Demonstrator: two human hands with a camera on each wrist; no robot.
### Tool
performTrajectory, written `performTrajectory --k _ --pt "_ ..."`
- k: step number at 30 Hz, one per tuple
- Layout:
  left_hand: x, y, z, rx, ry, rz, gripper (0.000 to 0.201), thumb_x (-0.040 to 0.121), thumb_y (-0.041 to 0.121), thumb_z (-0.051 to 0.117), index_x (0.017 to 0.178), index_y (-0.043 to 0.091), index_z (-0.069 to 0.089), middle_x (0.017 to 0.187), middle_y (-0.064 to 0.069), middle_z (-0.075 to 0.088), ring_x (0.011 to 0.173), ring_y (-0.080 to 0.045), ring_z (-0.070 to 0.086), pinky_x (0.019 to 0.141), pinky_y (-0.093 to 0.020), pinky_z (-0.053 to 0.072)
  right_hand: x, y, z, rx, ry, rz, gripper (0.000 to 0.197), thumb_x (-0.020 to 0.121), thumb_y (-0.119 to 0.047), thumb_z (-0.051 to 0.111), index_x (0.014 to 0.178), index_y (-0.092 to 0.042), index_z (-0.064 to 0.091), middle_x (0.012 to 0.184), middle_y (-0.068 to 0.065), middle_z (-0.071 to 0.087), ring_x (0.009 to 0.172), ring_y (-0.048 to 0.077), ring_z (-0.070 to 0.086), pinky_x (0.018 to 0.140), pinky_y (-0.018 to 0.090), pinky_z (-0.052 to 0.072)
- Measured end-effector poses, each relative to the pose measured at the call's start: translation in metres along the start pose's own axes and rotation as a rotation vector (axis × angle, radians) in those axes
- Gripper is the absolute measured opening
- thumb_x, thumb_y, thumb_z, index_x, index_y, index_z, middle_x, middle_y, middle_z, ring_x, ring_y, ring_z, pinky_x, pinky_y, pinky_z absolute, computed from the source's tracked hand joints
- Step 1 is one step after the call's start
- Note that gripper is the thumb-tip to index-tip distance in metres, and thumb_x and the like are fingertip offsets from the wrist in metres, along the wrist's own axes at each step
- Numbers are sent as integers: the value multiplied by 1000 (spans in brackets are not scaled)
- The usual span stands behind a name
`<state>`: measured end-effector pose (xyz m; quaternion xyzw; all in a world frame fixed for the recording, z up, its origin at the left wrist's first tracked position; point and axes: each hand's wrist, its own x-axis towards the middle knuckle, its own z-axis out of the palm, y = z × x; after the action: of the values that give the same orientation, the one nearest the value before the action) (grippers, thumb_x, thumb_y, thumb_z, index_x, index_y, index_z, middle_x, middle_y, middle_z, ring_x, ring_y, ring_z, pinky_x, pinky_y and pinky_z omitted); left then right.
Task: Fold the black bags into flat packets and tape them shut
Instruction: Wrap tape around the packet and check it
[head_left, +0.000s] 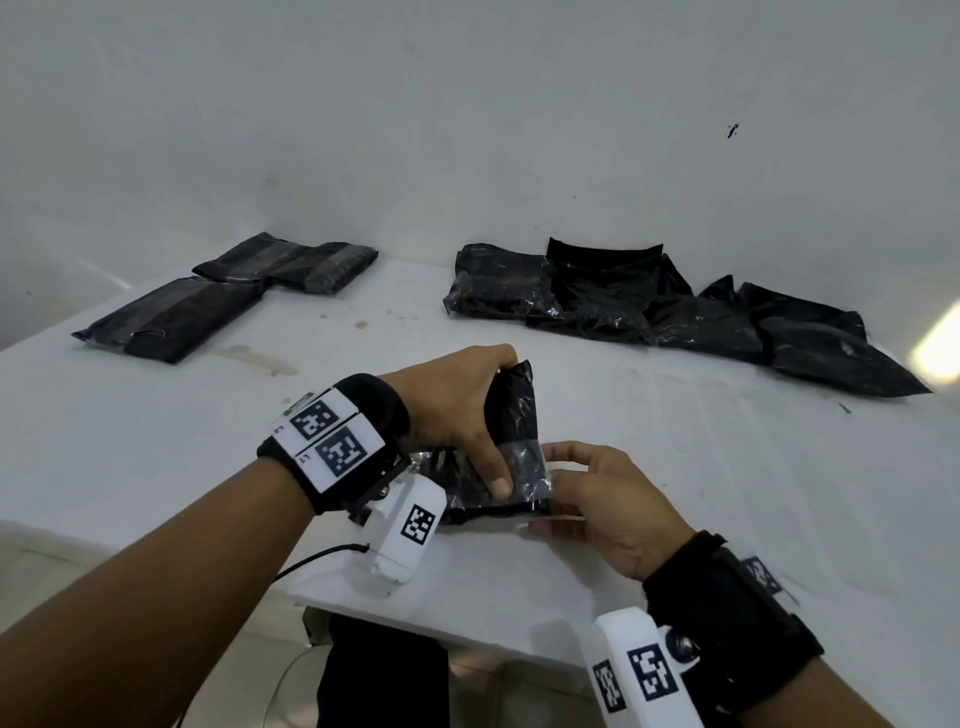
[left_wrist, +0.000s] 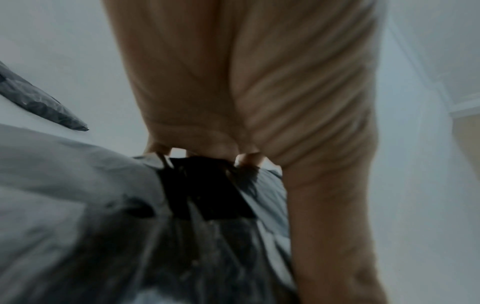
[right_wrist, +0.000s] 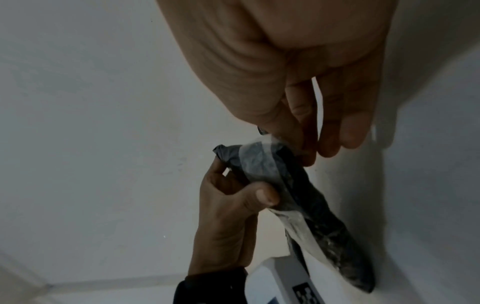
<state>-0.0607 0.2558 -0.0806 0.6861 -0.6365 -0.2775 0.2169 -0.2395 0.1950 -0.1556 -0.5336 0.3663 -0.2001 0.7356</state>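
Packet in hand: we hold the folded black bag upright just above the worktop, close to its near edge at 6 o'clock, which probably leaves both faces free for wrapping.
Left grip: our left hand curls over the top of the bag, thumb pressed on a clear tape band across its front; we judge this pins the fold shut.
Right grip: our right hand pinches the loose tape end at the bag's 3 o'clock edge, thumb and fingertips closed on it, other fingers relaxed.
Open room: bare worktop lies between us and the far rows, enough to set the packet down.
Finished side: at 10 o'clock, well apart, lie flat taped packets.
Waiting side: at 1 to 2 o'clock a heap of unfolded bags lies overlapping, near the wall.
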Motion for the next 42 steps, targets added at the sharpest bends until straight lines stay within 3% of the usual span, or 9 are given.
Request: performTrajectory --k 6,12,18,22,25,29,34,39,42 --pt "-4 3 -2 -25 20 42 79 38 19 100 93 29 45 85 9 60 72 -2 59 54 -14 44 -1 -6 11 82 -114 34 32 76 8 72 106 -2 66 91 20 72 75 27 72 57 32 60" --pt "-8 7 -5 -23 7 72 81 37 20 100 95 28 46 84 10 59 67 2 56 53 -12 41 0 0 15 229 -176 106 55 70 8 71 124 7 59 101 24 69 77 29 73 55 33 60" --pt "-7 7 -6 -57 12 83 80 38 18 100 94 29 45 84 9 60 66 7 57 53 -11 42 0 4 13 292 -166 -19 48 64 13 70 112 8 65 98 26 68 72 27 72 57 32 61" --pt "-5 5 -3 -48 55 76 82 37 24 100 96 32 43 89 10 60 78 -3 58 59 -14 43 -1 -3 7 254 -172 -39 29 81 15 58 109 13 66 98 30 67 84 34 69 75 39 62" --pt "-4 4 -2 0 76 68 84 36 28 100 97 32 42 93 10 59 83 -5 57 62 -19 43 -6 -13 -2 261 -206 20 35 94 -6 41 113 7 67 103 28 68 90 35 68 81 45 59" --pt "-3 4 2 68 105 45 90 37 30 100 106 25 43 95 9 58 86 -8 58 65 -23 47 -12 -16 0 94 -175 -42 42 89 -36 59 111 -2 71 98 20 71 88 29 69 87 45 56" --pt "-3 5 5 86 133 52 89 41 30 99 109 22 43 96 9 58 86 -7 57 64 -19 46 -10 -11 15 80 -92 -99 24 74 -22 74 91 -7 67 79 13 68 74 22 66 72 39 60" --pt "-15 -2 -1 48 160 38 115 47 34 98 143 25 36 132 8 48 120 -8 47 96 -23 43 -4 -11 23 159 -12 -73 10 89 -12 66 88 -5 61 79 14 71 70 22 70 64 37 60" --pt "-37 -25 -10 32 296 -51 97 64 50 84 146 24 38 132 3 50 120 -10 49 93 -23 40 0 -9 20 247 50 -40 18 88 -15 68 95 1 65 88 18 70 80 25 68 71 39 61"
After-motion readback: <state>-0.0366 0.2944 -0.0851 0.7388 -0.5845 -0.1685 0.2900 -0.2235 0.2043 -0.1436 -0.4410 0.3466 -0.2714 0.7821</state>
